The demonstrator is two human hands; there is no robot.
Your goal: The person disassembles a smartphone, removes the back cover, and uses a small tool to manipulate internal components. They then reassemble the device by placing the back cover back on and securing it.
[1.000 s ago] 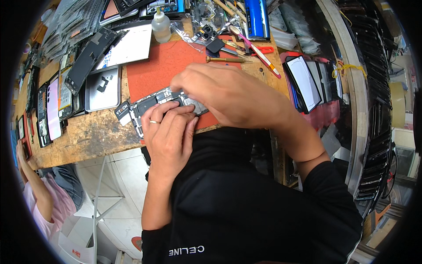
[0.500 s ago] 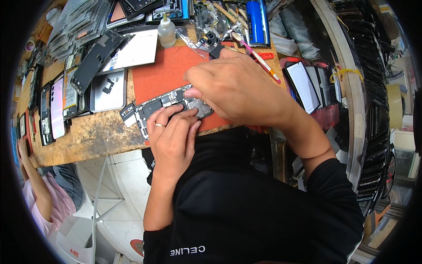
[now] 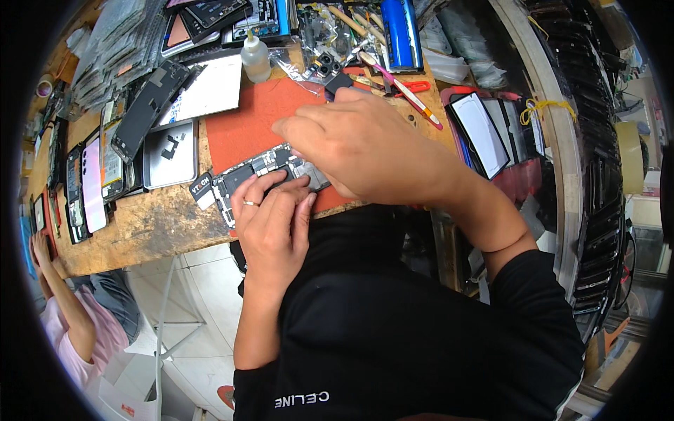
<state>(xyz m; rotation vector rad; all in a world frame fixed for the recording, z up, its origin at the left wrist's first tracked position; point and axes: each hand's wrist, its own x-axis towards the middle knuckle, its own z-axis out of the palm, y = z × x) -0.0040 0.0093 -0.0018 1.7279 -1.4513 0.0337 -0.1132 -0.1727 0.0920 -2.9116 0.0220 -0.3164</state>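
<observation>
An opened smartphone (image 3: 241, 173) with its inner boards and dark battery bared lies at a slant on an orange-red mat (image 3: 239, 116), near the bench's front edge. My left hand (image 3: 270, 223), a ring on one finger, presses bent fingers onto the phone's near side and holds it. Over the phone's right end arches my right hand (image 3: 354, 147), thumb and fingers pinched together. Whatever the pinch holds is hidden behind the hand. A small dark card (image 3: 203, 191) sticks out at the phone's left end.
A dropper bottle (image 3: 255, 59), a toothbrush (image 3: 407, 95), a red-handled tool (image 3: 414, 87) and a blue cylinder (image 3: 400, 35) stand or lie beyond the mat. Phone parts and a metal tray (image 3: 170, 163) fill the left side. Another person's arm (image 3: 67, 295) reaches to the bench at far left.
My right hand has shifted slightly left over the phone, its pinch still closed. My left hand stays on the phone. The whole view has moved a little.
</observation>
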